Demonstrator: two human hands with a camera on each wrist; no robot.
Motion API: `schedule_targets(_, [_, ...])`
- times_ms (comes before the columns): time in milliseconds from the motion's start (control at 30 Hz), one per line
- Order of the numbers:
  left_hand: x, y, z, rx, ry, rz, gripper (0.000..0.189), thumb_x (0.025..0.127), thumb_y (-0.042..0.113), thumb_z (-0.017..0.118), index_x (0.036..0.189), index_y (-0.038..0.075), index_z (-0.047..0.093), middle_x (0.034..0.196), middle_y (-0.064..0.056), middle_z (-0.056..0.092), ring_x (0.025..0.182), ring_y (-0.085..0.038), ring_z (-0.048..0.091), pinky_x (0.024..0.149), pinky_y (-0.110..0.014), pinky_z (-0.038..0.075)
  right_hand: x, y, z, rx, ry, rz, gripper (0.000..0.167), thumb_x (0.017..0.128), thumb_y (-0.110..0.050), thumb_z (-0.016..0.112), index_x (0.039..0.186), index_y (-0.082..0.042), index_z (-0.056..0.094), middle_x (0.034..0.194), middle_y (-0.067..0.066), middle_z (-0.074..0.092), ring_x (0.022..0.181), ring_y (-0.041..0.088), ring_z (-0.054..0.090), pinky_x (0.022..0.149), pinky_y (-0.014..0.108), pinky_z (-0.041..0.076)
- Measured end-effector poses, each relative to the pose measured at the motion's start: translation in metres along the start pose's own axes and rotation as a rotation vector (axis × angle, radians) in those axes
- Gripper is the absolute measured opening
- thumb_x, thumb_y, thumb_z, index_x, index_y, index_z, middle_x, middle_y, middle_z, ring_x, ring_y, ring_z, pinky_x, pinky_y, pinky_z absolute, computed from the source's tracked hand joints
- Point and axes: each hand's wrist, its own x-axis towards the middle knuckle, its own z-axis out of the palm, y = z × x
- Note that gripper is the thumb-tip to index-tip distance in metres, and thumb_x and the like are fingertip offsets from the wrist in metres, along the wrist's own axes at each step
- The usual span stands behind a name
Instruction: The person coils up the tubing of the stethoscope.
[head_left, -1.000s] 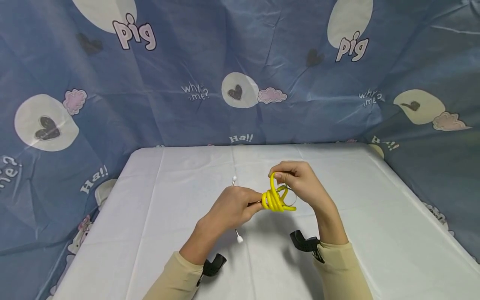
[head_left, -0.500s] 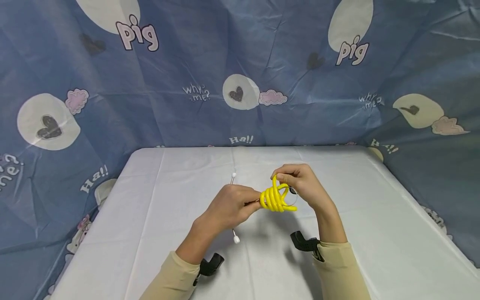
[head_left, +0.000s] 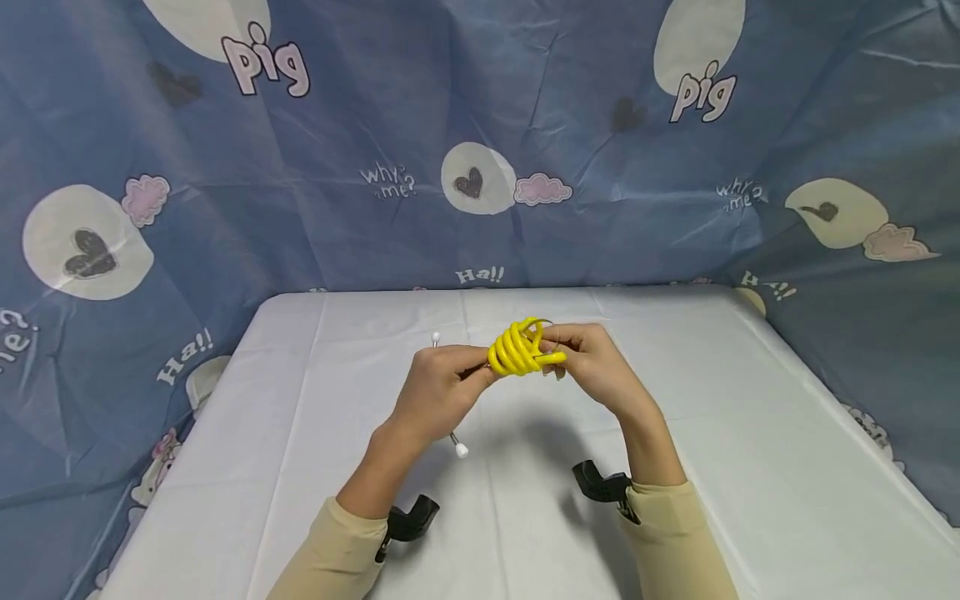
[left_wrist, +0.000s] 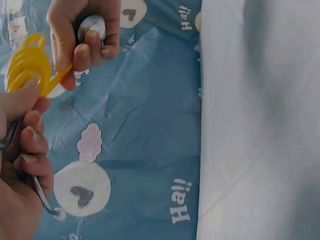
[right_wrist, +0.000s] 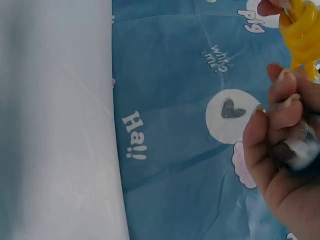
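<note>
Beige sleeves lead up to the left hand, fingers curled round a thin metal rod with white ball tips, and the right hand, pinching the yellow coiled cord between both hands' fingertips above the white table, blue cartoon cloth beyond.

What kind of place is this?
Likely a makeshift recording booth: a table under a white cloth, walled by a blue cartoon sheet. Left hand and right hand hold a yellow coiled cable.

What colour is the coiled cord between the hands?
Yellow; the coiled cord shows best in the head view.
</note>
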Motion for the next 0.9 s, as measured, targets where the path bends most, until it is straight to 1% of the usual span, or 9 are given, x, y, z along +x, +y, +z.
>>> schedule_targets(67, [0.000, -0.003, -0.002, 0.004, 0.031, -0.033, 0.005, 0.088, 0.022, 0.076, 0.086, 0.018, 0.077, 0.062, 0.009, 0.056, 0.052, -0.005, 0.041, 0.050, -0.021, 0.036, 0.001, -0.001, 0.004, -0.028, -0.003, -0.012, 0.017, 0.097, -0.003, 0.057, 0.105, 0.000, 0.071, 0.079, 0.012, 0.066, 0.070, 0.019, 0.059, 0.065, 0.028, 0.052])
schedule_targets(167, [0.000, -0.005, -0.004, 0.006, 0.065, -0.077, 0.005, 0.088, 0.024, 0.076, 0.088, 0.019, 0.077, 0.060, 0.010, 0.054, 0.049, -0.005, 0.038, 0.049, -0.021, 0.034, 0.000, -0.005, 0.010, -0.095, 0.019, -0.057, 0.014, 0.095, -0.004, 0.059, 0.101, -0.006, 0.071, 0.074, 0.008, 0.063, 0.068, 0.019, 0.059, 0.064, 0.027, 0.051])
schedule_targets(267, [0.001, -0.007, -0.005, 0.001, 0.088, -0.113, 0.008, 0.088, 0.028, 0.076, 0.087, 0.020, 0.077, 0.056, 0.009, 0.052, 0.046, -0.006, 0.035, 0.047, -0.022, 0.032, -0.001, -0.009, 0.017, -0.192, 0.101, -0.123, 0.009, 0.094, -0.008, 0.064, 0.095, -0.011, 0.072, 0.069, 0.003, 0.060, 0.059, 0.014, 0.052, 0.055, 0.025, 0.045])
schedule_targets(333, [0.002, -0.007, -0.005, -0.011, 0.098, -0.150, 0.012, 0.089, 0.031, 0.074, 0.083, 0.020, 0.076, 0.054, 0.009, 0.048, 0.045, -0.007, 0.034, 0.047, -0.023, 0.031, -0.001, -0.011, 0.021, -0.281, 0.168, -0.188, 0.008, 0.092, -0.009, 0.066, 0.090, -0.012, 0.072, 0.065, 0.000, 0.056, 0.054, 0.011, 0.045, 0.051, 0.025, 0.040])
schedule_targets(400, [0.002, -0.006, -0.005, -0.036, 0.099, -0.198, 0.016, 0.090, 0.032, 0.074, 0.079, 0.021, 0.074, 0.052, 0.008, 0.046, 0.045, -0.008, 0.035, 0.046, -0.023, 0.031, -0.002, -0.014, 0.026, -0.376, 0.223, -0.255, 0.009, 0.091, -0.007, 0.068, 0.083, -0.013, 0.071, 0.063, -0.002, 0.052, 0.052, 0.010, 0.040, 0.050, 0.024, 0.036])
schedule_targets(500, [0.001, -0.005, -0.005, -0.080, 0.082, -0.271, 0.017, 0.090, 0.033, 0.073, 0.078, 0.021, 0.073, 0.053, 0.008, 0.051, 0.046, -0.010, 0.041, 0.046, -0.024, 0.034, -0.004, -0.016, 0.030, -0.520, 0.281, -0.350, 0.014, 0.088, -0.005, 0.069, 0.076, -0.012, 0.067, 0.062, -0.003, 0.049, 0.053, 0.009, 0.040, 0.050, 0.024, 0.036])
schedule_targets(600, [0.001, -0.006, -0.007, -0.106, 0.071, -0.324, 0.013, 0.090, 0.032, 0.074, 0.081, 0.022, 0.075, 0.056, 0.008, 0.057, 0.047, -0.012, 0.047, 0.046, -0.025, 0.036, -0.005, -0.017, 0.033, -0.625, 0.321, -0.409, 0.014, 0.086, -0.005, 0.071, 0.074, -0.012, 0.068, 0.063, -0.004, 0.051, 0.055, 0.008, 0.040, 0.051, 0.024, 0.036])
schedule_targets(733, [0.001, -0.008, -0.010, -0.119, 0.073, -0.359, 0.009, 0.087, 0.029, 0.076, 0.083, 0.021, 0.076, 0.056, 0.005, 0.058, 0.048, -0.016, 0.048, 0.046, -0.026, 0.035, -0.006, -0.019, 0.035, -0.682, 0.336, -0.454, 0.011, 0.085, -0.005, 0.072, 0.078, -0.013, 0.071, 0.064, -0.006, 0.053, 0.057, 0.007, 0.041, 0.052, 0.023, 0.037])
schedule_targets(900, [0.001, -0.011, -0.009, -0.157, 0.057, -0.390, 0.009, 0.088, 0.027, 0.076, 0.081, 0.021, 0.075, 0.058, 0.001, 0.060, 0.048, -0.016, 0.047, 0.045, -0.026, 0.033, -0.005, -0.020, 0.035, -0.691, 0.340, -0.470, 0.016, 0.085, -0.004, 0.070, 0.073, -0.012, 0.065, 0.062, -0.005, 0.048, 0.057, 0.007, 0.039, 0.052, 0.023, 0.034])
